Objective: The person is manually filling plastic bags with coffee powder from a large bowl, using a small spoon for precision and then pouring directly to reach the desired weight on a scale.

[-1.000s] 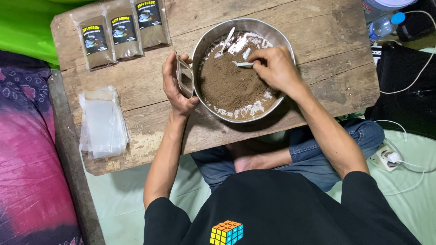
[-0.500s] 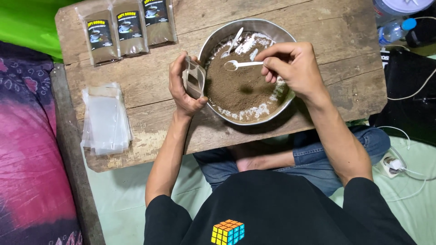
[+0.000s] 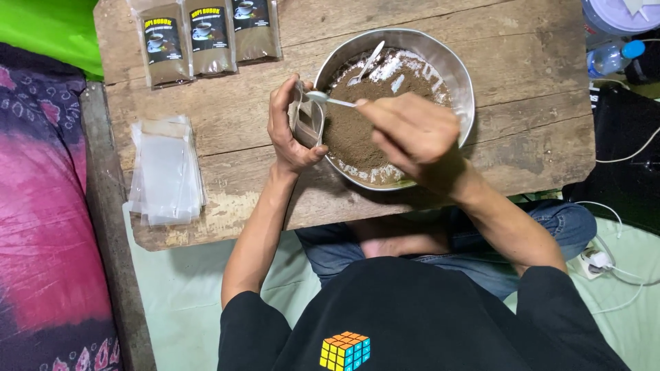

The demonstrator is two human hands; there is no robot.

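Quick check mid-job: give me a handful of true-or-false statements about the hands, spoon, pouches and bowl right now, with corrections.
1. The left hand holds a small open pouch at the metal bowl. True.
2. The right hand holds a fork. False: a spoon, its tip at the pouch mouth.
3. Three filled pouches lie at the table's far edge. True.
4. The bowl holds white rice. False: brown powder.
5. The empty clear bags sit inside the bowl. False: stacked on the wooden table.

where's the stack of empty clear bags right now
In the head view, the stack of clear bags lies on the left part of the wooden table, below the three filled brown packets and left of the left hand.
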